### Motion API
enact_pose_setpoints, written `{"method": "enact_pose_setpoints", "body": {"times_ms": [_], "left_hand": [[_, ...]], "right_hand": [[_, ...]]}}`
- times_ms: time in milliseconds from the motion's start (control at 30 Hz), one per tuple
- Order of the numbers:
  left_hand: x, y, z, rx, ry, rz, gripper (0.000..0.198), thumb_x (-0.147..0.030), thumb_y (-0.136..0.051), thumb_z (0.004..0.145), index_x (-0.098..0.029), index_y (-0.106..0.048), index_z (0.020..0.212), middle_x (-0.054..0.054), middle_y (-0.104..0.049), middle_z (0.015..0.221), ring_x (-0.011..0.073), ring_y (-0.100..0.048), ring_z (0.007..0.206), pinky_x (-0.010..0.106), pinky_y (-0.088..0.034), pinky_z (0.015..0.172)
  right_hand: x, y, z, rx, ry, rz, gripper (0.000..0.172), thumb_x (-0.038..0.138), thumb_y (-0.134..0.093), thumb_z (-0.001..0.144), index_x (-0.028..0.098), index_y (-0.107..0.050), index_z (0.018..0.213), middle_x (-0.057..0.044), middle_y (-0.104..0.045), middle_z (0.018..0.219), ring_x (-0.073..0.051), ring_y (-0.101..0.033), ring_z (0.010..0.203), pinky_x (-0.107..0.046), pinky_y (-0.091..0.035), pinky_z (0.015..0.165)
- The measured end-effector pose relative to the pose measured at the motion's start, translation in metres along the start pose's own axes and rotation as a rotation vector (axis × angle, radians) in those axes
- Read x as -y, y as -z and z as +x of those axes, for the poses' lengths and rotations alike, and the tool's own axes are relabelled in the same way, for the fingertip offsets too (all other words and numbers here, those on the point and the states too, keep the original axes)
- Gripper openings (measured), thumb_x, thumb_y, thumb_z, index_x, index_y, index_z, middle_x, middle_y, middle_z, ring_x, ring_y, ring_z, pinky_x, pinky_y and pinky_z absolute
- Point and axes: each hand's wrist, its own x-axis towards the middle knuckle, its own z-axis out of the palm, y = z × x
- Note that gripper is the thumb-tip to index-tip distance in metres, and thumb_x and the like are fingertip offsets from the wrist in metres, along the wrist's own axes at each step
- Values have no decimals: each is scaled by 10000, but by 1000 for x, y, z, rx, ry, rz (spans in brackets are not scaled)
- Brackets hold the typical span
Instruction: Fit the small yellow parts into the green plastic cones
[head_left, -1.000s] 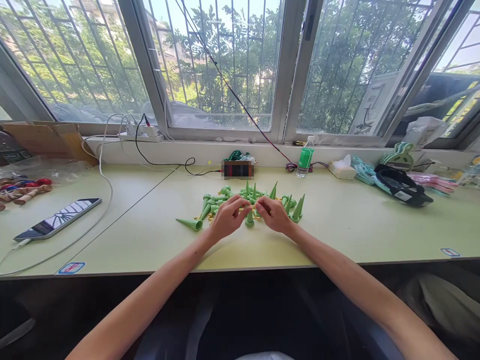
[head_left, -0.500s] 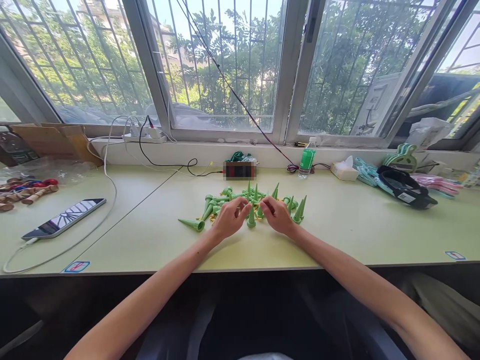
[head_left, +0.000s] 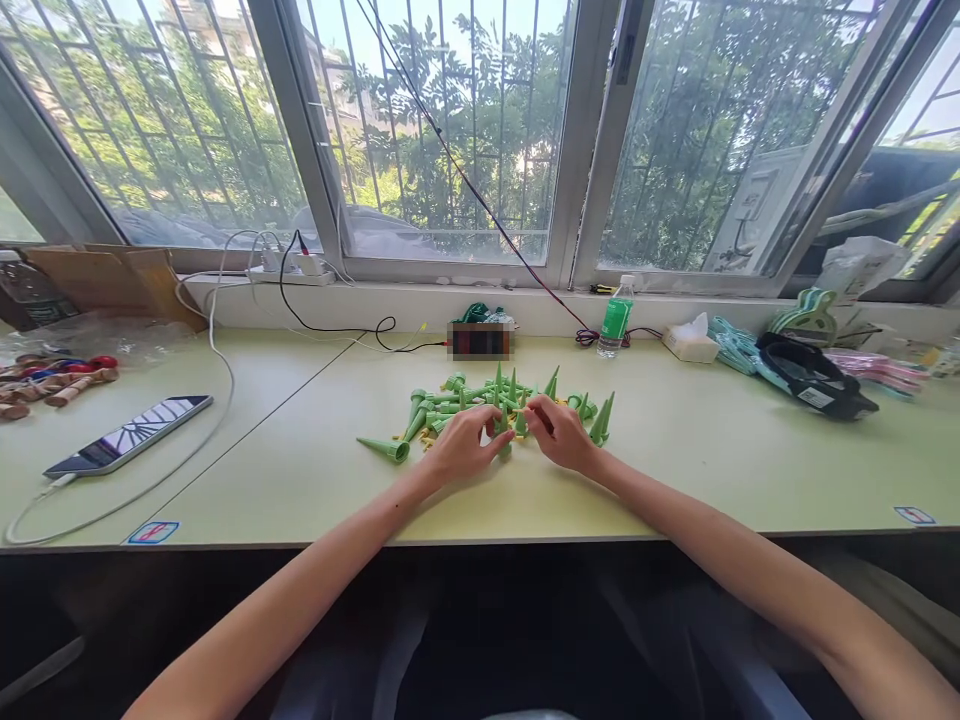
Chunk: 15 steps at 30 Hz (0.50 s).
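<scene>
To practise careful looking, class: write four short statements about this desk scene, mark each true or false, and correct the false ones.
1. Both the left hand and the right hand touch the pile of green cones. True.
2. The phone lies right of the cones. False: the phone lies to their left.
3. A green-labelled bottle stands by the window sill. True.
4. The tissue box sits beside the phone. False: the tissue box sits right of the bottle.
</scene>
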Motion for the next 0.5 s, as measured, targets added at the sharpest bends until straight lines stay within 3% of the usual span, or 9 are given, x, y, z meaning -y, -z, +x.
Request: {"method": "enact_pose_setpoints", "body": {"times_ms": [500], "left_hand": [[2, -3, 1, 74, 6, 39, 308, -339, -585, 883, -177, -474, 646, -23, -523, 600, 110, -431, 528, 256, -314, 540]], "right_hand": [[4, 1, -6, -18, -94, 23, 170, 335, -440, 986, 200, -529, 935, 49, -480, 598, -110, -397, 487, -240, -335, 537]]}}
